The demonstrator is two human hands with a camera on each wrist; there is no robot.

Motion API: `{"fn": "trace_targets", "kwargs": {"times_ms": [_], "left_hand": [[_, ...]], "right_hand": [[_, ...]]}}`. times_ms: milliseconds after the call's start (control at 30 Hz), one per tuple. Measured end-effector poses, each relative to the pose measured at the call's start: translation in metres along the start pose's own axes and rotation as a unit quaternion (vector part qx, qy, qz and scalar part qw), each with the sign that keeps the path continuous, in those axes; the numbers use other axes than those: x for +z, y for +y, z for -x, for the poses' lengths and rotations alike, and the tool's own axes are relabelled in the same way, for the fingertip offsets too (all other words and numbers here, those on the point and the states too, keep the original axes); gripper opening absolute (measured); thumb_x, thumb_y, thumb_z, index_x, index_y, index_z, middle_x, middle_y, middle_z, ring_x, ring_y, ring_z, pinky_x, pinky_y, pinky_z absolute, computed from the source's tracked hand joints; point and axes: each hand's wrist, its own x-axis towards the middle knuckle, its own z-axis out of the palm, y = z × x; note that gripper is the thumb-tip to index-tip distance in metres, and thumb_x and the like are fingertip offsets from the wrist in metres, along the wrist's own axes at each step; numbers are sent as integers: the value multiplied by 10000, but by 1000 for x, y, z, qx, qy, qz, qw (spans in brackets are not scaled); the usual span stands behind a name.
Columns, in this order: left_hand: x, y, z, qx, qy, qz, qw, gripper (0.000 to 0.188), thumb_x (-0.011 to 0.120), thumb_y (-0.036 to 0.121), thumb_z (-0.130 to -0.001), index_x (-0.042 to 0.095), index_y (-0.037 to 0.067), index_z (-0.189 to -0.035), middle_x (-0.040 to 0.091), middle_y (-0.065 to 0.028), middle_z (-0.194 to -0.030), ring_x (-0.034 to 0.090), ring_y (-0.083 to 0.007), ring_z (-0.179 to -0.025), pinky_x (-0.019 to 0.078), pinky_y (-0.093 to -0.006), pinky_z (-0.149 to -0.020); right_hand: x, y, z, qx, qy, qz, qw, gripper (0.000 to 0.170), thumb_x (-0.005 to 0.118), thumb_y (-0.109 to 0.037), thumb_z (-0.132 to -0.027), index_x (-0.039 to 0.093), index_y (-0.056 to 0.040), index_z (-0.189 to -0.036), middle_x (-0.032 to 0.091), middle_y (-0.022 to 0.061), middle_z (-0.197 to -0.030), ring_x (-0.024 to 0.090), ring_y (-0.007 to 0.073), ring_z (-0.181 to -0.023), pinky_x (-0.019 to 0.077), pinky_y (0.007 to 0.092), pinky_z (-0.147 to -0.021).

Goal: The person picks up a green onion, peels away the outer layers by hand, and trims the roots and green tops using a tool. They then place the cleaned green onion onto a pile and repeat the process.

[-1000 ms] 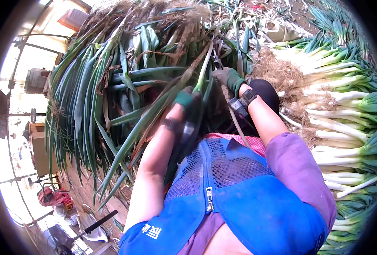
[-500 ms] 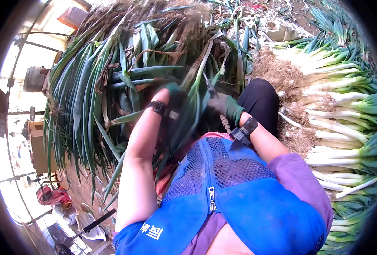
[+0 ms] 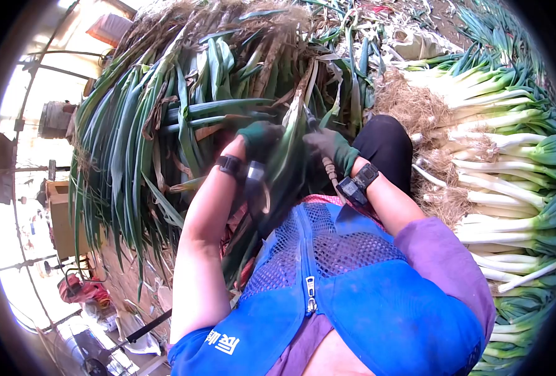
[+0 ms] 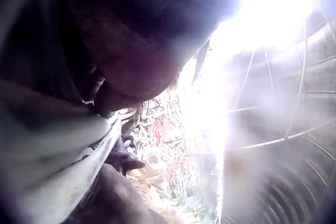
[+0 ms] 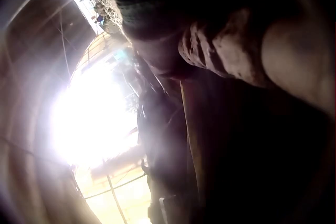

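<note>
In the head view, my left hand (image 3: 260,135), in a green and dark glove and somewhat blurred, grips a green leek (image 3: 287,141) at its side. The leek's paler end points up toward the pile. Just right of it, my gloved right hand (image 3: 332,146) holds a slim dark tool (image 3: 311,119) with a wrapped, beaded hose (image 3: 329,170) below. The left wrist view shows a pale leek stem (image 4: 79,166) close beside the dark hand (image 4: 142,40). In the right wrist view the ribbed hose (image 5: 223,50) crosses below the dark glove (image 5: 157,3); the fingertips are hidden.
A large heap of untrimmed leeks (image 3: 124,138) lies left and ahead. White-stemmed leeks (image 3: 503,164) with bushy roots (image 3: 409,100) lie in rows at the right. A dark-clothed knee (image 3: 388,147) is beside my right hand; a cardboard box (image 3: 65,219) stands far left.
My left hand has moved left and slightly up, its forearm swinging outward. The right hand has come down from beside the leek's pale end. The leek now shows more green between the hands.
</note>
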Motion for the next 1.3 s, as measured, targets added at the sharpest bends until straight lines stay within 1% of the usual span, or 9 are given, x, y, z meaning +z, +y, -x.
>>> {"fn": "trace_targets", "kwargs": {"times_ms": [100, 167, 233, 367, 533, 767, 1167, 1233, 1300], "left_hand": [[24, -18, -5, -183, -67, 611, 767, 242, 627, 204, -974, 680, 45, -1149, 712, -53, -1079, 663, -129, -915, 521, -301, -846], [22, -7, -1, 71, 16, 299, 951, 258, 638, 212, -976, 675, 22, -1147, 713, -43, -1033, 661, -117, -894, 522, -283, -835], [22, 13, 2, -122, -29, 548, 827, 302, 712, 180, -914, 666, 1, -1152, 717, -51, -962, 667, -130, -827, 540, -292, -783], [3, 39, 16, -178, 192, 248, 933, 394, 766, 105, -770, 650, -7, -1130, 724, -100, -927, 683, -159, -734, 564, -336, -682], [-1, 57, 16, -312, 156, 98, 932, 516, 757, 224, -730, 610, -40, -1148, 712, -200, -949, 717, -275, -851, 570, -362, -754], [41, 26, -8, -181, 141, 236, 944, 529, 744, 364, -814, 638, -29, -1152, 705, -145, -1038, 665, -196, -907, 536, -336, -802], [24, 30, 7, -136, 84, 637, 754, 334, 585, 259, -990, 611, 34, -1236, 674, -89, -1101, 677, -164, -906, 553, -347, -801], [27, -11, -5, 95, 178, 123, 972, 337, 605, 250, -981, 611, 33, -1239, 678, -91, -1099, 674, -159, -904, 554, -341, -773], [35, -20, -16, -63, 80, 509, 855, 310, 654, 176, -946, 629, 24, -1215, 700, -85, -1049, 678, -160, -881, 552, -323, -711]], "right_hand": [[1, -7, 9, -15, -16, -15, 1000, 424, 696, -338, -872, 645, 4, -1119, 663, 102, -983, 647, 196, -851, 557, 345, -715], [1, -5, 4, -45, -24, -5, 999, 425, 694, -336, -874, 643, 4, -1123, 665, 92, -983, 642, 183, -846, 544, 337, -723], [0, 7, -5, -97, -43, 9, 994, 424, 691, -335, -874, 641, 4, -1124, 665, 82, -985, 635, 168, -839, 527, 329, -730], [5, -41, 26, -77, -38, 85, 993, 393, 676, -332, -871, 648, -14, -1102, 660, 65, -897, 625, 155, -796, 503, 321, -718], [6, -50, 46, -22, 5, 125, 992, 355, 679, -305, -868, 634, -2, -1048, 617, 46, -795, 626, 141, -727, 496, 305, -664], [-7, -42, 77, 27, 25, 135, 990, 399, 653, -340, -856, 614, 25, -1009, 650, 124, -816, 653, 221, -749, 509, 359, -698], [-3, -43, 92, 38, 44, 189, 980, 445, 638, -370, -836, 613, 23, -1043, 674, 192, -855, 673, 308, -780, 517, 400, -709], [0, -56, 101, 22, -4, 223, 975, 450, 644, -366, -832, 613, 31, -1042, 676, 196, -861, 672, 315, -791, 516, 397, -723], [7, -48, 109, -45, -1, 260, 964, 443, 653, -364, -826, 615, 31, -1023, 671, 194, -843, 665, 312, -794, 509, 392, -730]]}}
